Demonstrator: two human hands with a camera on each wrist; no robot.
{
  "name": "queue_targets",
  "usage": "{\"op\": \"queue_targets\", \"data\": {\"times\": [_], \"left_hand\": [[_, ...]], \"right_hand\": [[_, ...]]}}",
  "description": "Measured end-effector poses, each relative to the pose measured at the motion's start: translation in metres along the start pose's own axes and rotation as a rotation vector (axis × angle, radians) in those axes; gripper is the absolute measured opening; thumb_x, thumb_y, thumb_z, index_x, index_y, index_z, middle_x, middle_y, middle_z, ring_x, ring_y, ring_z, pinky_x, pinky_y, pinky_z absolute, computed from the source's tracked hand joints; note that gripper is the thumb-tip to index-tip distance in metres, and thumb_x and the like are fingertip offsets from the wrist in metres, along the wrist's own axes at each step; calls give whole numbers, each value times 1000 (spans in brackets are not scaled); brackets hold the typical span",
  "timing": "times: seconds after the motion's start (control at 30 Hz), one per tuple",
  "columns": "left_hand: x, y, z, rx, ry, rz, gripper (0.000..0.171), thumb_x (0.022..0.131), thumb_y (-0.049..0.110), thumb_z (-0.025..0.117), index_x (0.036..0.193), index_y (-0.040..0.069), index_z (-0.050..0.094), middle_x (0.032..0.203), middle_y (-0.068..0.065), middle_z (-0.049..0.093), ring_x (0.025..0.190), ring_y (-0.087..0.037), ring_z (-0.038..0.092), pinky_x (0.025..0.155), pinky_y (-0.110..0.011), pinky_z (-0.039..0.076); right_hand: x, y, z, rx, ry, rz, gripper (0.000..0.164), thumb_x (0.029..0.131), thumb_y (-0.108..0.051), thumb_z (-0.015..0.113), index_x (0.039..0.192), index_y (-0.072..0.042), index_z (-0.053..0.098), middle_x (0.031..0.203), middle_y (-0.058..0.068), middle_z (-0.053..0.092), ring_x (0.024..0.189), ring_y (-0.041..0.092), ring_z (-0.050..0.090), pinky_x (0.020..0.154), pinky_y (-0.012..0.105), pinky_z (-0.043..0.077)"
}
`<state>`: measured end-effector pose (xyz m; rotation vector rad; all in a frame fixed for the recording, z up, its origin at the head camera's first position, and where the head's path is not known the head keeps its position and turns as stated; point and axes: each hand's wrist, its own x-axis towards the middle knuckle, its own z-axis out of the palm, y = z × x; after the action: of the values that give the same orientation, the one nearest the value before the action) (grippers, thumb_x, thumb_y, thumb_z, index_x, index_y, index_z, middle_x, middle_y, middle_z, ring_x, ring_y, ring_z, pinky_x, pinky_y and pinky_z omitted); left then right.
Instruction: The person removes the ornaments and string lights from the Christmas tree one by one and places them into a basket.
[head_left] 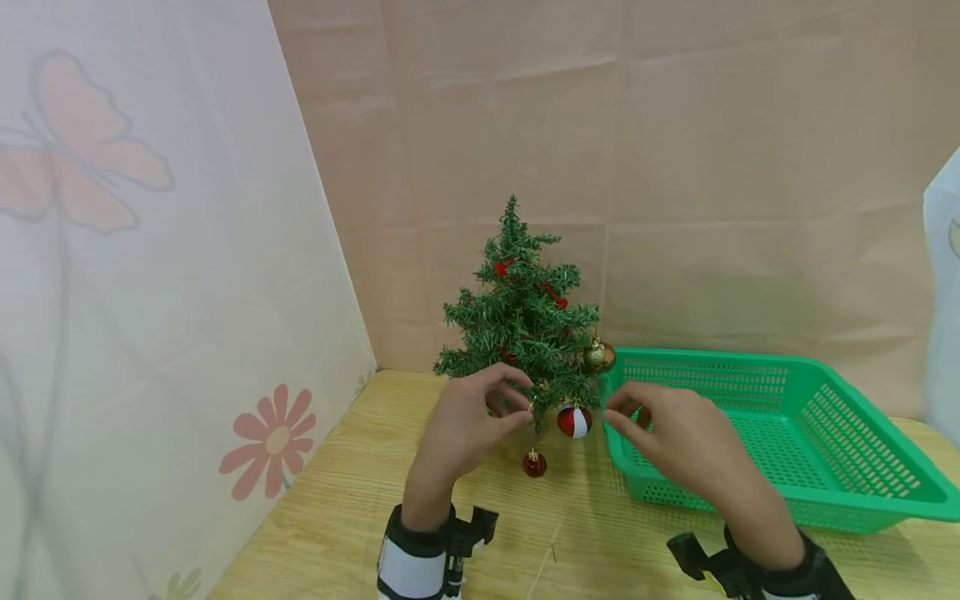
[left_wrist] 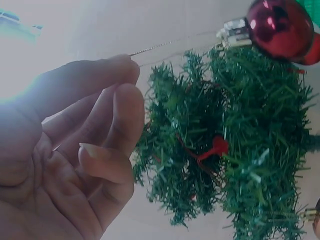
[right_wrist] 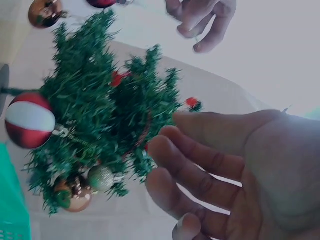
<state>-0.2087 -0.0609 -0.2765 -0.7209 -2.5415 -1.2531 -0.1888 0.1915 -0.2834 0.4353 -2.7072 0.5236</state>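
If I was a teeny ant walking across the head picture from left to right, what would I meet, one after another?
Butterfly → flower → left hand → red ball → striped ball → right hand.

Shiny red bauble [head_left: 535, 464] hangs on string [left_wrist: 152, 48] near tree [head_left: 517, 312].

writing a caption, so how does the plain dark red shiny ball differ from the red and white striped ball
The plain dark red shiny ball is one colour, while the red and white striped ball shows two. The dark red ball looks smaller than the striped ball. The dark red ball hangs on a thin thread from the left hand, while the striped ball hangs from the green tree. Both are round.
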Motion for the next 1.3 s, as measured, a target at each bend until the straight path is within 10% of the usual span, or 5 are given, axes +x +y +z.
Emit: {"op": "queue_targets", "data": {"times": [1.3], "left_hand": [[4, 19, 25, 71, -55, 87, 27, 87, 11, 77, 112, 15, 68, 88, 2, 76, 67, -2, 62, 62, -17, 47]], "right_hand": [[-8, -23, 1, 63, 111, -158, 18, 87, -27, 77, 100, -35, 70, 87, -22, 64, 72, -4, 53, 56, 21, 40]]}}
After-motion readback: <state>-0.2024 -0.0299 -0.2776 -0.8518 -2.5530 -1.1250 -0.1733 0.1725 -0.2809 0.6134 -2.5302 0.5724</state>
